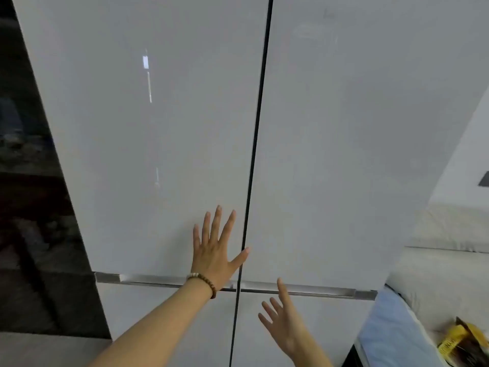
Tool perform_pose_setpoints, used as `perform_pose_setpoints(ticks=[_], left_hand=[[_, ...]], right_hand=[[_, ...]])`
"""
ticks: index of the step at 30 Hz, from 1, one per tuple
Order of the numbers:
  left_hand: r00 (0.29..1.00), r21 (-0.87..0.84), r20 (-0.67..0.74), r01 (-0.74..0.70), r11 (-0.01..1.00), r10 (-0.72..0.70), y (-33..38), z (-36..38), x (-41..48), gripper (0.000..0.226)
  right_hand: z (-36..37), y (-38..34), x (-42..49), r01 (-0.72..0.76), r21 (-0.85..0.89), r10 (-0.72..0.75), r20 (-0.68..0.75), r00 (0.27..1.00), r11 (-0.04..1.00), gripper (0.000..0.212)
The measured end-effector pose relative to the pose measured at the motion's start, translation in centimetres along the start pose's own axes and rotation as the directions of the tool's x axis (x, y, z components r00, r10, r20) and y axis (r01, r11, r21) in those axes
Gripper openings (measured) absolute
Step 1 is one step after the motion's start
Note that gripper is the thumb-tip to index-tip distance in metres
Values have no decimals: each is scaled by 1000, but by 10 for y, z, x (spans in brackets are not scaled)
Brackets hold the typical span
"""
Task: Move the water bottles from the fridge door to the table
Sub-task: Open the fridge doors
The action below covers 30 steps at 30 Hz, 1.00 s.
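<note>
No water bottles can be seen. They must be behind the big, shiny, pale grey fridge doors, which are both shut. The upper left fridge door (148,133) and the upper right fridge door (344,144) meet at a thin dark gap (255,144) that runs down the middle.

The left hand (213,251) lies flat on the left door near its bottom edge, just beside the gap. Its fingers are spread wide and it holds nothing. A brown bead bracelet (205,282) sits on that wrist. The hand looks like it is steadying or pushing the door, not pulling it.

The right hand (281,321) is lower, in front of the lower right door, just under the long silver handle strip (317,290). It is open and empty too, with fingers pointing up at the strip. It is likely going there to pull the right door open.

A blue cloth (389,329) and a yellow packet (453,340) lie at the bottom right.
</note>
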<state>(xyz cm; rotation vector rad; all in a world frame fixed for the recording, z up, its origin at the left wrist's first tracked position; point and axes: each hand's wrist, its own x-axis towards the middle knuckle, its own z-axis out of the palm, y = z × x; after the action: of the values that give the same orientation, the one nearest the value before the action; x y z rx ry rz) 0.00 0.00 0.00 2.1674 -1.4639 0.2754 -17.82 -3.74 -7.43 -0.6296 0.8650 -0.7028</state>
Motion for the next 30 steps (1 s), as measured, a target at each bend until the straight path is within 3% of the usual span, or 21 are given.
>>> perform_pose_setpoints(ticks=[7,12,20,23,25,28,30], left_hand=[[993,226,-84,-58,972,78,-15,65,43,90],[996,188,-79,-29,982,44,-13,83,50,94],[996,172,71,45,984,-58,-2,68,50,92],[992,152,104,57,987,-73,0,63,46,90],[990,100,120,69,993,-80,3,59,44,94],[994,-68,109,23,997,-16,15,51,34,106],[991,-357,109,-31,934,75,31,37,24,110]], right_hand=[[-4,3,83,-16,-12,17,49,999,1000,97],[0,5,116,-14,32,9,146,989,999,78],[9,15,126,51,-98,-44,75,996,994,111],[9,17,107,59,-57,-56,63,996,997,94],[4,20,86,28,-42,-26,47,999,999,86],[-1,17,45,20,-51,-19,17,1000,998,100],[-1,4,8,116,-121,-136,-177,975,986,115]])
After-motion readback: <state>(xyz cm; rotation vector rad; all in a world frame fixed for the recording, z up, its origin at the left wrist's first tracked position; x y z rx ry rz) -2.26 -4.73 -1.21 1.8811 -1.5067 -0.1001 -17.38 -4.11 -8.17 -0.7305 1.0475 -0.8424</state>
